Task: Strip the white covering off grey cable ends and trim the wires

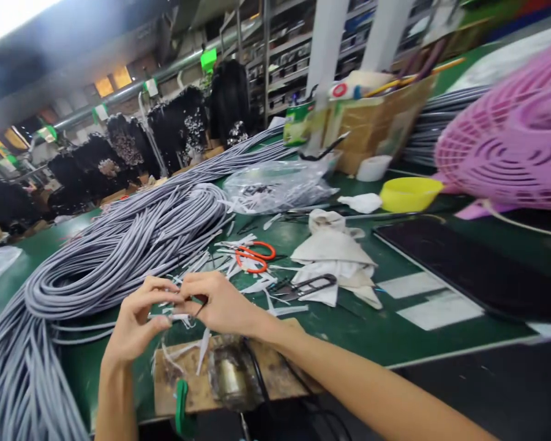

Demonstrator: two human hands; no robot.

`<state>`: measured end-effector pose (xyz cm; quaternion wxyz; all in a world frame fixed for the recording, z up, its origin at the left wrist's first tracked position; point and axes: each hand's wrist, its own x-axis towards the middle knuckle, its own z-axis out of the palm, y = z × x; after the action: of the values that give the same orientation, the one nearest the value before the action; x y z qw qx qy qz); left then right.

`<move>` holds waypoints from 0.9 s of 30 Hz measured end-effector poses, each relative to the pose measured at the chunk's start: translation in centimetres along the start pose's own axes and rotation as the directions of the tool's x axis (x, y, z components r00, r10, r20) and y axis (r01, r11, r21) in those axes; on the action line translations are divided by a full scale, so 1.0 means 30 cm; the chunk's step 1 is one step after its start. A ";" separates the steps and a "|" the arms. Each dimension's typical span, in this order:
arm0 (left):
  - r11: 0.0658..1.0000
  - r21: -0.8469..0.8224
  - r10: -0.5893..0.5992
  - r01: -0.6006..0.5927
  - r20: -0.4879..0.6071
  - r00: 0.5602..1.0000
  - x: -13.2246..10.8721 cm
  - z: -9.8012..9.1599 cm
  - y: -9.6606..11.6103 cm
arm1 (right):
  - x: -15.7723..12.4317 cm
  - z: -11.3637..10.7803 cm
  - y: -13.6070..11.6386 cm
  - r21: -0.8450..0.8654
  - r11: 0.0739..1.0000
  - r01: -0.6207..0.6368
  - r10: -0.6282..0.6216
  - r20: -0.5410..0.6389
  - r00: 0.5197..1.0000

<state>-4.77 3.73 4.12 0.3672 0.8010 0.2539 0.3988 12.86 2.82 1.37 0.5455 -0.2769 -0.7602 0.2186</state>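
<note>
At the near edge of a green worktop, a person's left hand and right hand meet fingertip to fingertip over a small piece, which is too slight and blurred to identify. Each grip is pressed together on it, thumb against forefinger, with the other fingers curled. The piece is held just above the left end of a wooden block that lies along the near edge and carries a metal fitting and scattered white offcuts.

Coils of grey cable fill the left side of the worktop and run toward its far edge. Near the middle, beyond the hands, lie orange-handled scissors among more white slivers. Just to their right, black-handled snips rest on a crumpled white cloth. Further back are a clear plastic bag and a yellow bowl. A pink fan stands at the right edge.
</note>
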 end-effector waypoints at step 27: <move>0.986 -0.091 -0.163 0.142 -0.315 0.935 -0.007 0.193 -0.001 | 0.014 -0.097 -0.054 0.088 0.953 -0.291 0.301 -0.129 0.945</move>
<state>-0.12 1.36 1.63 0.3773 0.6904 0.3582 0.5027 15.21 1.96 3.58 0.5680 -0.3839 -0.6617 0.3037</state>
